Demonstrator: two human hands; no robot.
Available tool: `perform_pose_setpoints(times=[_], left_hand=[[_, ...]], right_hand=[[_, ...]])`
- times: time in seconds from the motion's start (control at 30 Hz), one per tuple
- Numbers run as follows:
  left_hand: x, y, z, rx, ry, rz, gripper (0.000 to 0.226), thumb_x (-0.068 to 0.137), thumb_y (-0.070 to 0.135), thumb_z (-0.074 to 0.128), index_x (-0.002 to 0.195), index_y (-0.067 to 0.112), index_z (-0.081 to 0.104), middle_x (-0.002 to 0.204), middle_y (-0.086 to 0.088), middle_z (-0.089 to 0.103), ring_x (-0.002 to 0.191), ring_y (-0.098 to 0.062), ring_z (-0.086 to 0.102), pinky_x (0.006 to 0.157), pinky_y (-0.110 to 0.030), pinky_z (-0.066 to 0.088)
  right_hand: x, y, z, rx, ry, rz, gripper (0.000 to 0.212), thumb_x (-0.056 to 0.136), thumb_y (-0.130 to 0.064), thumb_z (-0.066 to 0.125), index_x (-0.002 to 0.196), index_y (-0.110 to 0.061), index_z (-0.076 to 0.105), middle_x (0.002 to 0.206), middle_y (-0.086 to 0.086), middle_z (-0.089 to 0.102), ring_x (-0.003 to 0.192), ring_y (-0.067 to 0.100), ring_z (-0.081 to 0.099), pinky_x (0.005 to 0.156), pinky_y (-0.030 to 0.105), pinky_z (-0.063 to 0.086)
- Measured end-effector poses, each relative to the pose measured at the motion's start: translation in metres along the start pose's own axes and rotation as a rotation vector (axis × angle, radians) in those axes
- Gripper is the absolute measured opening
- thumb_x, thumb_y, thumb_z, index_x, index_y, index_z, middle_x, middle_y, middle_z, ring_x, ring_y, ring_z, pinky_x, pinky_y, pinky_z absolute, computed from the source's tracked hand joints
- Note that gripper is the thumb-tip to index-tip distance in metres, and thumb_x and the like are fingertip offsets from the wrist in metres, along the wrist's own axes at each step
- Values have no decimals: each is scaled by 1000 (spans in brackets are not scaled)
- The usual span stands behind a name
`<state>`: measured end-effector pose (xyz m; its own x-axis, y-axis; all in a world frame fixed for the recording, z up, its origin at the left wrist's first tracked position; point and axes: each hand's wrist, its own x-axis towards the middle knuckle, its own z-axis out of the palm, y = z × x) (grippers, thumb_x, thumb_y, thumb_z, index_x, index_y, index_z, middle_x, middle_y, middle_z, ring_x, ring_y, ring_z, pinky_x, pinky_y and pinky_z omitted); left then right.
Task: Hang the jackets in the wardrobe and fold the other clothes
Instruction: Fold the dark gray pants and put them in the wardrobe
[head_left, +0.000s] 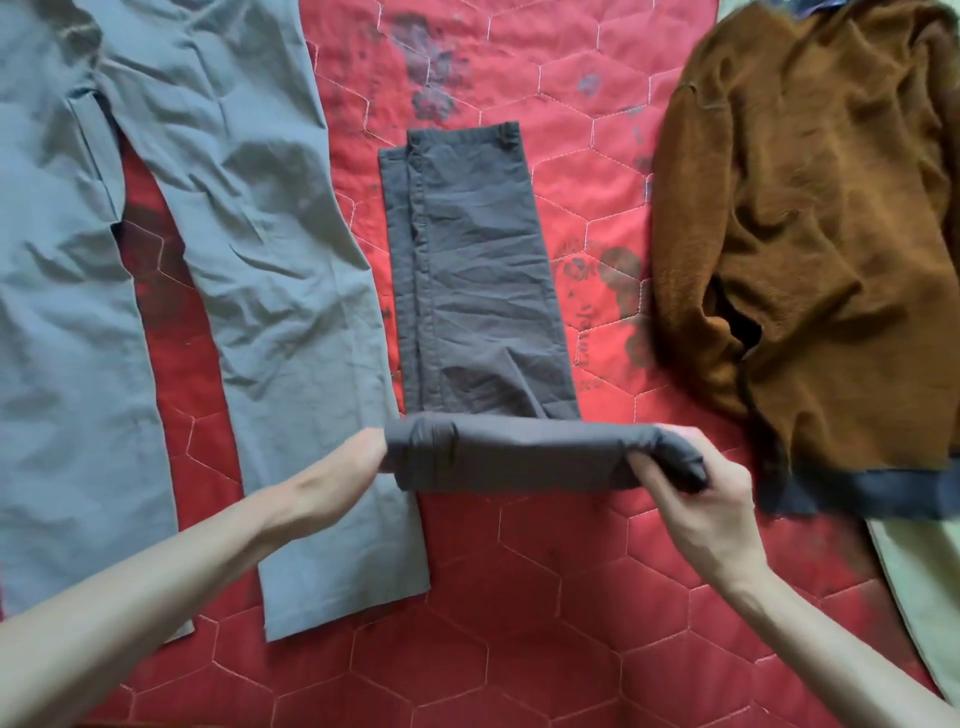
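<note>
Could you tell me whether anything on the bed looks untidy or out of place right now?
The brown fleece jacket lies rumpled on the red quilt, not hung. The grey trousers lie creased and unfolded.

Both hands sit at the near end of the folded trousers, the left hand at the left end of the roll, the right hand at its right end, and the flat length of the trousers runs away beyond them. Left of the left hand, the spread trousers lie flat, one leg passing under that wrist. Right of the right hand lies the fleece, just beside it, everything resting on the quilt.
</note>
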<state>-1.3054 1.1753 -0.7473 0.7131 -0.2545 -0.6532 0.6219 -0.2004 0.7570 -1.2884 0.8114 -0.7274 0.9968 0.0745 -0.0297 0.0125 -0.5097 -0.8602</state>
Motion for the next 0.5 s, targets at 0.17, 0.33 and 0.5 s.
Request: perform_pose_setpoints(times=[0.17,0.33,0.5], left_hand=[[22,28,15,-396,213,-105,62,107,61,20,124,26,67,116,9,77,108,-1,70,98,-28,52],[44,33,16,-118,448,101,25,102,28,65,127,25,66,120,7,75,116,-5,68,104,-30,52],[69,26,17,-126,667,95,26,105,9,56,131,14,58,108,-14,75,93,-17,71,85,-31,56]], right_hand=[[47,-11,26,7,71,61,15,105,-36,58,101,-22,63,81,-7,65,72,-4,57,70,22,48],[105,-2,53,-52,97,54,30,110,-33,49,104,-7,63,81,11,65,73,25,60,72,34,46],[146,23,75,-96,44,215,40,109,-37,49,90,-2,54,77,6,62,70,20,52,78,50,46]])
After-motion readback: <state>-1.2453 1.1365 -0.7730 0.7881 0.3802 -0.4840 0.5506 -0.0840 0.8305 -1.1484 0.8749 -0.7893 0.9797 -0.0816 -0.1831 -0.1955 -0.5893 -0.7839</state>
